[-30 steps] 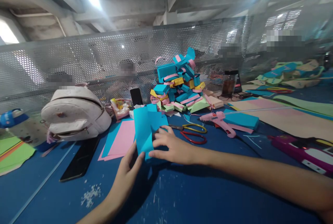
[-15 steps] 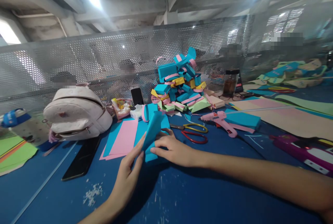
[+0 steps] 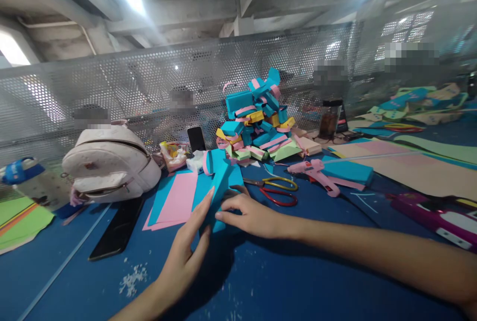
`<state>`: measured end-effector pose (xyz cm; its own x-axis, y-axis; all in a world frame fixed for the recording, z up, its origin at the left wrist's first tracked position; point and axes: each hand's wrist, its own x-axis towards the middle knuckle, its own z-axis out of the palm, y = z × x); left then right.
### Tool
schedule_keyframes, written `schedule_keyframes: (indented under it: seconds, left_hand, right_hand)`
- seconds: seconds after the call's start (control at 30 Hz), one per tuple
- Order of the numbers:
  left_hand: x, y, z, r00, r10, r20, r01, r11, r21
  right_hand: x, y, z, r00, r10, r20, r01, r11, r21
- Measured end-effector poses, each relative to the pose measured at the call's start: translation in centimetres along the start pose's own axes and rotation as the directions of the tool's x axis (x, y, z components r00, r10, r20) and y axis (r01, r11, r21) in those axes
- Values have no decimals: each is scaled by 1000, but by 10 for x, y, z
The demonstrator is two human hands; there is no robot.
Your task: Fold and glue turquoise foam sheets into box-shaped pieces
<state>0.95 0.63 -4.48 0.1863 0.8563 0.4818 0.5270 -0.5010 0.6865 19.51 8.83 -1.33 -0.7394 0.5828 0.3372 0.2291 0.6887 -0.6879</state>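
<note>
A folded piece of blue paper [image 3: 220,178] stands tilted between my two hands at the middle of the table. My left hand [image 3: 188,241] presses on its left side, the fingers along the paper and the thumb lower down. From the right, my right hand [image 3: 253,215] grips the piece with bent fingers, some of them hidden behind it. Just beyond lie blue sheets and pink paper [image 3: 179,194]. Scissors [image 3: 279,189] with one yellow and one red handle rest right of my right hand.
A heap of folded paper pieces [image 3: 257,122] rises at the back. Farther right lie a pink glue gun [image 3: 320,177], a purple tool [image 3: 432,216] and large paper sheets [image 3: 402,167]. On the left are a white backpack [image 3: 112,162], a black phone [image 3: 117,231] and a bottle [image 3: 40,182].
The left side of the blue paper has been pushed inward by my left hand, which has shifted slightly right and up. My right hand stays nearly in place.
</note>
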Motion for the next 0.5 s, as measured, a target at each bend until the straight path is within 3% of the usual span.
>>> schedule_keyframes:
  seconds: [0.13,0.33,0.5]
  left_hand:
    - [-1,1,-1,997,-77,10,77,997,-28]
    - [2,5,-3,996,59,72,-62,997,36]
    - [4,3,-5,985,134,104,-148,980,137]
  right_hand:
    - [0,-6,-5,999,-40,30,40,999,-25]
    - [-4,-6,-3,999,-36,-39,37,999,16]
    - [-2,-4,-2,994,-59,-93,75,981,180]
